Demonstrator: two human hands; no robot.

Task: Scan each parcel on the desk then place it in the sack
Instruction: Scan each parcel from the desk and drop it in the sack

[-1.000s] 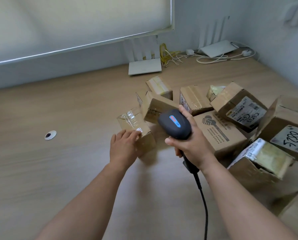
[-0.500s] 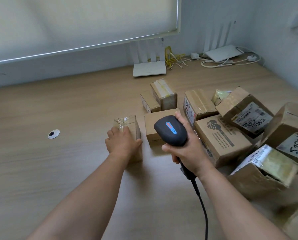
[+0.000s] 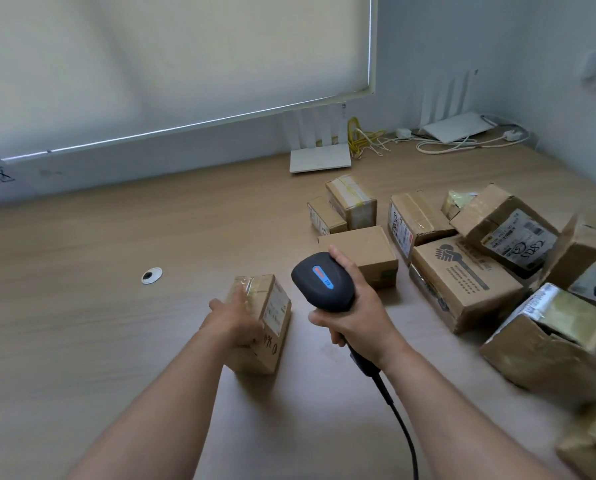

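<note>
A small taped cardboard parcel (image 3: 272, 320) stands on the wooden desk (image 3: 82, 323), its white label facing right. My left hand (image 3: 236, 318) grips it from the left side, fingers over its top. My right hand (image 3: 353, 315) holds a black handheld scanner (image 3: 322, 280) with a blue button, just right of the parcel; its cable (image 3: 398, 420) trails toward me. Several more cardboard parcels (image 3: 462, 282) lie heaped on the right of the desk. No sack is in view.
Two white routers (image 3: 320, 159) with cables (image 3: 365, 138) sit by the back wall under a lowered blind. A round cable grommet (image 3: 151, 275) is set in the desk at left. A wall closes the right side.
My left hand has pulled the small parcel away from the heap toward me and turned it so its label faces right. The scanner hand stayed about where it was.
</note>
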